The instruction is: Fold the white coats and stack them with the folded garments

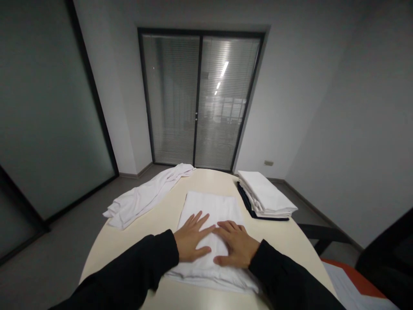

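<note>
A folded white cloth point(209, 202), perhaps a garment, lies on the table in front of me, with its thicker, creased end nearest my body. My left hand point(193, 237) rests flat on its left half, fingers spread and thumb pointing right. On the right half lies my right hand point(234, 244), palm down, its fingers stretched toward the left and slightly blurred. The fingertips of both hands almost meet over the middle of the cloth. Neither hand grips anything. Part of the cloth is hidden beneath my hands and the black right sleeve.
A stack of folded white cloths point(266, 193) with a dark one at the bottom sits at the table's right edge. A loose, crumpled white cloth point(145, 198) lies along the left edge of the round table point(129, 249). A dark chair point(387, 254) stands at the right.
</note>
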Demonstrator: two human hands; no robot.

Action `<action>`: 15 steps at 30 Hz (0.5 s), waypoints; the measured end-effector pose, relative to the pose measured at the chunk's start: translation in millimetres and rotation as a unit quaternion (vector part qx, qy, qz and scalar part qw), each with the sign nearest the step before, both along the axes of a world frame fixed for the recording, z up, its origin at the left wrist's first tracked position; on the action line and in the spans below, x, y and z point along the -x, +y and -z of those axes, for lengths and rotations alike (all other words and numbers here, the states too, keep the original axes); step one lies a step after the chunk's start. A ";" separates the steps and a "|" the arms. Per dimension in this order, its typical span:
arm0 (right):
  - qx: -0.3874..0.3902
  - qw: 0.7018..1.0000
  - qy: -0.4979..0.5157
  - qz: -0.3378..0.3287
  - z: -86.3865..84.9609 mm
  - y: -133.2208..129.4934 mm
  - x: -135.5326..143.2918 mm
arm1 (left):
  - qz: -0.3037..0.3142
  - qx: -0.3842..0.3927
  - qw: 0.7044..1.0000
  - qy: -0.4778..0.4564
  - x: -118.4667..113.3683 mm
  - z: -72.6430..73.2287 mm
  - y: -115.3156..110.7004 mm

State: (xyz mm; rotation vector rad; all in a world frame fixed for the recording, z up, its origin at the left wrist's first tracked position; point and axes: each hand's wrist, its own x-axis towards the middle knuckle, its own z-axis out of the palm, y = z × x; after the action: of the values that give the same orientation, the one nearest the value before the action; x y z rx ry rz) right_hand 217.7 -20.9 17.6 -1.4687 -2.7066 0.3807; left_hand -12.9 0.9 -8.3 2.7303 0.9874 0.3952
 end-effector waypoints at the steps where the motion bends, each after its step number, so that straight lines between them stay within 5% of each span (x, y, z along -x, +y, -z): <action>1: 0.000 1.000 0.009 -0.003 -3.8 1.7 -1.0 | 0.005 -0.012 1.000 0.025 -1.7 6.8 -2.7; 7: -0.021 0.996 0.073 0.038 -16.4 34.6 -4.2 | 0.012 -0.067 0.995 0.072 -5.3 17.8 -17.6; 10: -0.075 0.994 0.071 0.033 -4.0 55.1 1.4 | 0.018 -0.066 0.995 0.068 -4.5 10.9 -23.7; 15: -0.095 0.989 0.002 0.117 30.9 67.5 14.4 | 0.049 -0.037 0.997 0.055 -6.1 -8.4 -27.0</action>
State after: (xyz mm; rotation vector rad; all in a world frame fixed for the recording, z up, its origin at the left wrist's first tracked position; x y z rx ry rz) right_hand 203.3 46.5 -13.3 -1.6974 -2.4485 0.1112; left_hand -6.9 -26.1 0.1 2.8803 0.8750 0.2722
